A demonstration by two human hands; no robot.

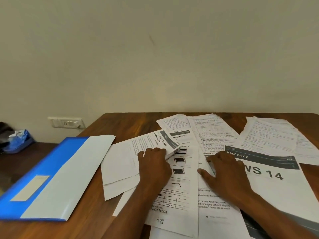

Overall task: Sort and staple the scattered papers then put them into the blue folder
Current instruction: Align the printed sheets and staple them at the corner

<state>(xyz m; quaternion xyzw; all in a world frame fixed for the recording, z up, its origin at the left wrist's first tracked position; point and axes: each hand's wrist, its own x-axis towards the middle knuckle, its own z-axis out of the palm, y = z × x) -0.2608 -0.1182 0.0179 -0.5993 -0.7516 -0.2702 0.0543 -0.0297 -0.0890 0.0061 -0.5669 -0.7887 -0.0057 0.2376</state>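
Observation:
Scattered white papers (215, 135) cover the right half of a wooden table (131, 125), overlapping at many angles. My left hand (153, 164) grips the edge of a sheet headed "Curtain Tie-back Organization" (145, 145), fingers curled round it. My right hand (224, 171) rests flat, fingers spread, on the papers beside a sheet printed "BALCONY 2 ... WS 14" (276, 178). The blue folder (50, 173) lies shut on the left of the table, with a pale flap over its right side. No stapler is in view.
A beige wall stands behind the table with a white socket plate (66, 122) at the left. A blue tray with crumpled things (17, 142) sits on a lower dark surface at the far left. Bare wood shows between the folder and the papers.

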